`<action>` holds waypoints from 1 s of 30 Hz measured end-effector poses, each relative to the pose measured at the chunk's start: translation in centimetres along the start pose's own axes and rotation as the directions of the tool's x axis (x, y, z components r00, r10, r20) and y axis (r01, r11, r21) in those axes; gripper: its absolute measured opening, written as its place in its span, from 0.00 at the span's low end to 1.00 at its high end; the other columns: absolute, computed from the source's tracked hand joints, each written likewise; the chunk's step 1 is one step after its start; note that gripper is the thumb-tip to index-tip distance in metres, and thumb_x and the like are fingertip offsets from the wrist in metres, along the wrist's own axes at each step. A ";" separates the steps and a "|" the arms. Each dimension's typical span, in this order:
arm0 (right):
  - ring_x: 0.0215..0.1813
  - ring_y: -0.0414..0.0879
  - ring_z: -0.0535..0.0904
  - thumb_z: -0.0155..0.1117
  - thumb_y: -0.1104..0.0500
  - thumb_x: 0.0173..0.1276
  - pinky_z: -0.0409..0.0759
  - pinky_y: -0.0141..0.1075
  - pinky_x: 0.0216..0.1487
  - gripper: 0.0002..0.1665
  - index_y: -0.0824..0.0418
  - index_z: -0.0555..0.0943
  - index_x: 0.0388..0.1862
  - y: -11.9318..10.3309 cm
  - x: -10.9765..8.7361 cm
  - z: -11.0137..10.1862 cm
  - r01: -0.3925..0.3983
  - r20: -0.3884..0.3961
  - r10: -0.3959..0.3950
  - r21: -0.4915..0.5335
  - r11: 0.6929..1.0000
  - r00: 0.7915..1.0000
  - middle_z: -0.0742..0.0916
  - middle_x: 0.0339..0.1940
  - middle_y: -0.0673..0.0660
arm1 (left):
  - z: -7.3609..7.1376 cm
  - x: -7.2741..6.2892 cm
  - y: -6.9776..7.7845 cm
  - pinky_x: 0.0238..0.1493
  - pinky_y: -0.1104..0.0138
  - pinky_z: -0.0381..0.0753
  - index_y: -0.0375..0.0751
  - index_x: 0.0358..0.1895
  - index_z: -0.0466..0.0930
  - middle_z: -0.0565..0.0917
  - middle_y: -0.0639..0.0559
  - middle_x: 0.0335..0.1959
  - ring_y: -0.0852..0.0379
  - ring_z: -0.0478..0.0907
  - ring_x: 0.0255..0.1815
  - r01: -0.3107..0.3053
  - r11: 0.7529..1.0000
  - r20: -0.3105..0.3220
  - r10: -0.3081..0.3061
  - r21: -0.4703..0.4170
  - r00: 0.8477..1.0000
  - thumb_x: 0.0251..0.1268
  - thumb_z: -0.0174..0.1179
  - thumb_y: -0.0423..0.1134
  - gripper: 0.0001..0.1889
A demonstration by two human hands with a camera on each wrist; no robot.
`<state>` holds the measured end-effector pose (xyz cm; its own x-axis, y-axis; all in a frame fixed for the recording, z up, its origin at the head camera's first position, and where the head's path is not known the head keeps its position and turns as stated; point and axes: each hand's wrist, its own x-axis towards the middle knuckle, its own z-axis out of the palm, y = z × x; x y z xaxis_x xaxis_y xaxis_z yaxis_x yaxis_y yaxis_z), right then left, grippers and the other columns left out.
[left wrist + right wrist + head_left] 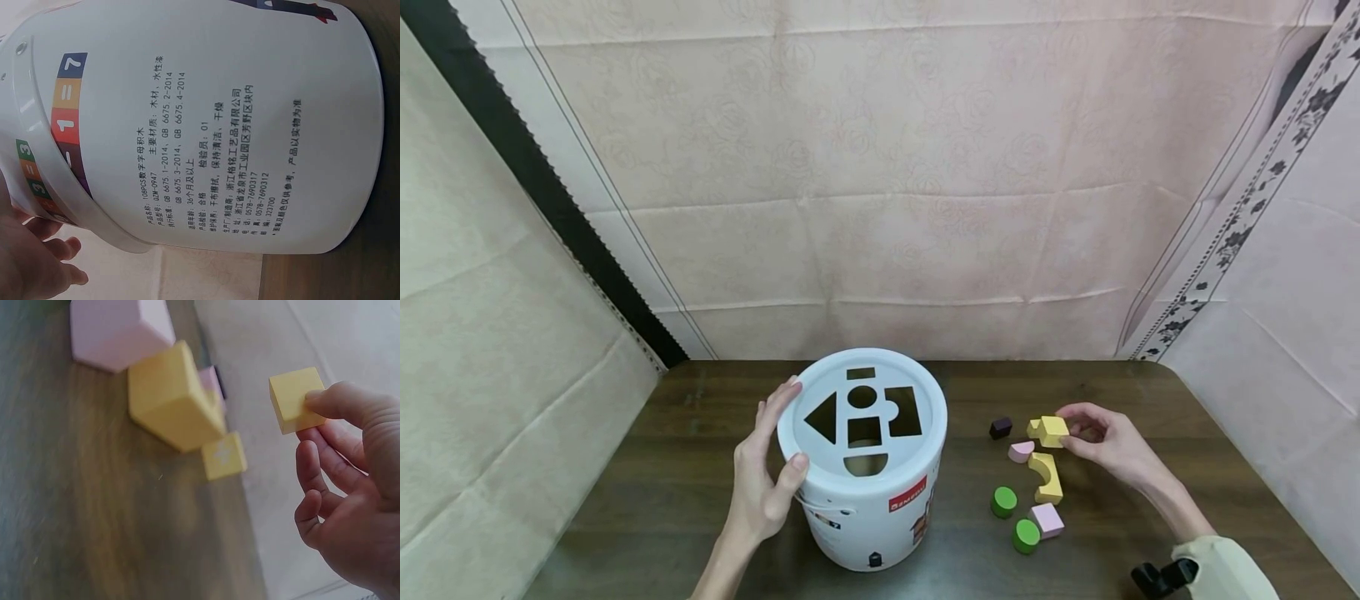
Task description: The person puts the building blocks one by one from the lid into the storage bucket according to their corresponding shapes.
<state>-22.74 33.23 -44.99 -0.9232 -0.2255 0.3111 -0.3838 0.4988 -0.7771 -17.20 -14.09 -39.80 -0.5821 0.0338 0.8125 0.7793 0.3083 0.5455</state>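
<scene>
A white bucket (pixel 880 525) stands on the table, its pale blue lid (pixel 820 375) cut with shaped holes: a triangle, a circle, a square and others. My left hand (pixel 763 475) rests spread against the left side of the lid's rim, thumb toward the front. In the left wrist view its fingers (pixel 50 253) show beside the lid, with printed text on the bucket wall. My right hand (pixel 1105 437) pinches a yellow cube (pixel 297 397) between thumb and fingers. Below it in the right wrist view lie a small yellow block (pixel 224 456) and a yellow arch block (pixel 165 394).
Right of the bucket lie two green round blocks (pixel 1003 502), a pink square block (pixel 1047 520), a pink half-round block (pixel 1021 452) and a dark block (pixel 1001 428). Pale cloth (pixel 887 250) hangs behind the wooden table (pixel 700 500).
</scene>
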 end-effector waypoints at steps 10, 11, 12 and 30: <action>0.32 0.43 0.79 0.72 0.71 0.58 0.76 0.31 0.28 0.18 0.66 0.81 0.48 -3.8 0.7 0.5 0.071 0.014 -0.071 -0.001 0.997 0.997 0.83 0.33 0.54 | -0.1 0.0 0.0 0.64 0.28 0.45 0.33 0.68 0.72 0.75 0.38 0.66 0.41 0.66 0.71 -0.002 1.000 0.001 0.002 0.000 1.000 0.63 0.56 0.49 0.33; 0.32 0.43 0.79 0.73 0.72 0.58 0.76 0.31 0.28 0.18 0.66 0.81 0.48 -4.1 0.8 0.5 0.079 0.012 -0.079 0.005 0.997 0.997 0.83 0.33 0.54 | -0.1 0.0 -0.1 0.65 0.28 0.45 0.33 0.68 0.72 0.75 0.38 0.66 0.41 0.66 0.71 -0.003 1.000 0.000 0.003 -0.001 1.000 0.63 0.56 0.49 0.33; 0.32 0.42 0.79 0.73 0.72 0.58 0.76 0.31 0.28 0.18 0.66 0.81 0.48 -4.4 0.9 0.6 0.086 0.010 -0.086 0.009 0.996 0.996 0.84 0.33 0.54 | -0.1 0.0 0.0 0.65 0.28 0.45 0.33 0.68 0.72 0.75 0.38 0.66 0.41 0.66 0.71 -0.002 1.000 0.000 0.002 -0.001 1.000 0.63 0.56 0.49 0.33; 0.34 0.44 0.81 0.73 0.69 0.59 0.77 0.32 0.31 0.17 0.64 0.82 0.47 -12.1 2.1 1.3 0.111 -0.018 -0.110 0.038 0.993 0.994 0.86 0.35 0.55 | -0.1 0.0 -0.1 0.65 0.28 0.45 0.33 0.68 0.72 0.75 0.38 0.66 0.40 0.67 0.71 -0.004 1.000 -0.001 0.004 -0.003 1.000 0.63 0.56 0.49 0.33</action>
<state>-20.04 25.63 -35.68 -0.8756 -0.2641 0.4045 -0.4825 0.4390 -0.7579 -17.23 -14.20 -39.85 -0.5789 0.0337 0.8147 0.7821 0.3055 0.5431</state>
